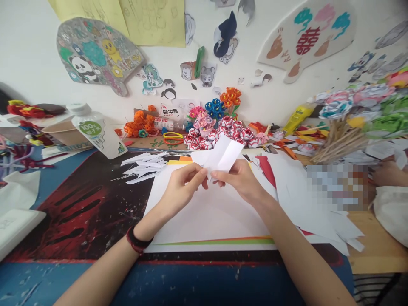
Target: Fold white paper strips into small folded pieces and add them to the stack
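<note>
Both hands meet over a stack of paper sheets (204, 212), white on top with coloured edges below. Between them is a folded piece of white paper (225, 154), its strip-like end pointing up and right. My left hand (186, 182) pinches its lower left corner between thumb and fingers. My right hand (239, 177) grips the lower right part, thumb on the near side and fingers behind. The fingertips of the two hands nearly touch. A dark red band (137, 240) circles the left wrist.
Cut white paper strips (145, 165) lie left of the stack. Behind are red-and-white paper flowers (229, 131), yellow-handled scissors (173, 138) and a white bottle (97, 131). Red-handled scissors (265, 168) and white sheets (296, 195) lie right. Another person's hand (390, 173) shows at the right edge.
</note>
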`<state>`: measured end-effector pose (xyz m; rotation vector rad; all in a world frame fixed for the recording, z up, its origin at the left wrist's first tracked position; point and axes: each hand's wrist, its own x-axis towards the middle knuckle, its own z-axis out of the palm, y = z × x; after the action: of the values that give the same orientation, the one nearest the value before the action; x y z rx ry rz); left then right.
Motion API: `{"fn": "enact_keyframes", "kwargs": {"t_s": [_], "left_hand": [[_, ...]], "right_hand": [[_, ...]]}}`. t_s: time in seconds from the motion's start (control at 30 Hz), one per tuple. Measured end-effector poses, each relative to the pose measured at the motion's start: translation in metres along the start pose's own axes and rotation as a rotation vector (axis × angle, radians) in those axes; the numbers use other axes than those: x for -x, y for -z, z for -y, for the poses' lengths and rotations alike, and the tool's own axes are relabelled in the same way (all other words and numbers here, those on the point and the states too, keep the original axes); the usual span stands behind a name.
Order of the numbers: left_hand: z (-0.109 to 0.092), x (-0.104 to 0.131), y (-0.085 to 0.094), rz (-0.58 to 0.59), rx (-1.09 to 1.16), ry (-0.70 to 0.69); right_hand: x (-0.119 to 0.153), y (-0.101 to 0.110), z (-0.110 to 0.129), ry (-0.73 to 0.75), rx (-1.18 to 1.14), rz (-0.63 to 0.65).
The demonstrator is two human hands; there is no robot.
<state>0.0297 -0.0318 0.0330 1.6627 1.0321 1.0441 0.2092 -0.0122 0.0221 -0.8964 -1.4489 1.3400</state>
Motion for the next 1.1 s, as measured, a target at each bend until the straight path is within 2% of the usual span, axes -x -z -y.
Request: {"fn": "enact_keyframes", "kwargs": {"t_s": [0.13,0.53,0.73,1.1], "left_hand": [[-0.001,0.003,-0.002,0.057,0.088,0.013],[0.006,0.006,-0.012,-0.057,-0.082,-0.083],[0.004,0.006,-0.011,0.01,0.011,-0.041],[0.007,0.003,-0.004,-0.025,0.015,-0.03]], "right_hand": [[0.0,0.001,0.001,0.034,-0.017,-0.018],[0.0,0.0,-0.001,0.043,-0.031,-0.045],[0.0,0.001,-0.003,0.05,-0.049,-0.054],[0.001,0.0,-0.001,-0.007,0.007,0.018]]}}
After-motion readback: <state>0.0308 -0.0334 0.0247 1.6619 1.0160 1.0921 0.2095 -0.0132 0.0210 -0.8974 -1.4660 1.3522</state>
